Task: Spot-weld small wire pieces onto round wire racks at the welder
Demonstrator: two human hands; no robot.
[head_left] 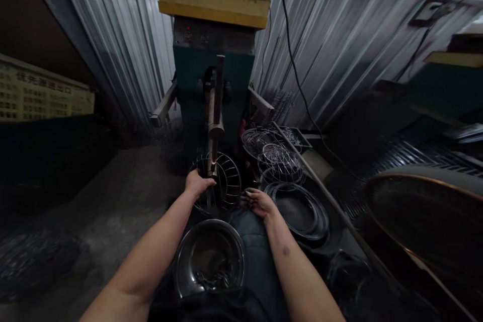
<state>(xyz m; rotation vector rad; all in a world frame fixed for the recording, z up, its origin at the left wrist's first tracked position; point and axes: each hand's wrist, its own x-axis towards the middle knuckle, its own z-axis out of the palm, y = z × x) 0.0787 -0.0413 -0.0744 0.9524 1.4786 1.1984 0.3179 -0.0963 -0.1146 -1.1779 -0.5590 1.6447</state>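
Note:
A round wire frame [228, 173] with short cross wires stands at the copper-coloured electrode tip [213, 168] of a spot-welding machine [215, 40]. My left hand [198, 183] is closed on the left side of this frame, thumb stretched toward the electrode. To the right of the frame, my right hand [259, 202] has its fingers curled together, palm turned up. Whatever sits between those fingertips is too small and dark to make out. Below both hands, a metal bowl [180, 261] rests on my lap with small shiny metal pieces inside.
Wire rings [317, 216] and bundled wire frames [279, 161] lie on the right, beside a long metal bar [320, 181]. A large copper-rimmed round tray [422, 178] stands farther right. At left is a yellow crate [45, 91]. A black cable [290, 45] hangs from the machine.

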